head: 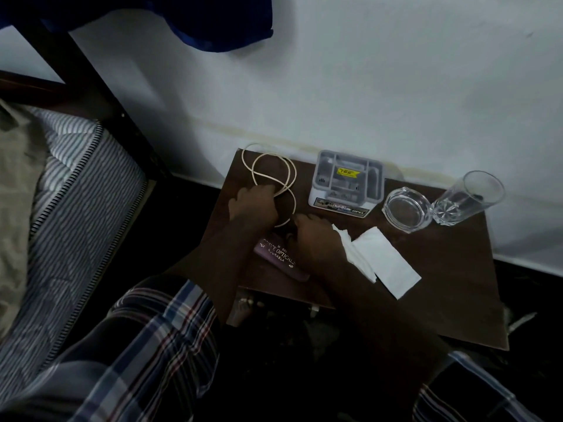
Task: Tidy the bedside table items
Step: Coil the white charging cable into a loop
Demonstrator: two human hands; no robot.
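Showing a dark brown wooden bedside table point(441, 269) set against a white wall, with a person in plaid sleeves reaching over it. A pale, thin looped cord point(275, 175) lies coiled at the table's far left corner; the left hand point(254, 205) rests on its near loops, fingers curled upon the cord. The right hand point(313, 236) sits just beside it, fingers bent downward at the cord's lower end — whether they grasp anything, I cannot tell. Between and below the wrists lies a maroon spectacle case with printed lettering point(281, 258). White folded tissue paper point(384, 263) touches the right hand. Farther back stand a grey plastic compartmented organiser point(347, 181), a clear glass ashtray point(406, 210) and a clear drinking glass point(469, 197) — near one another.
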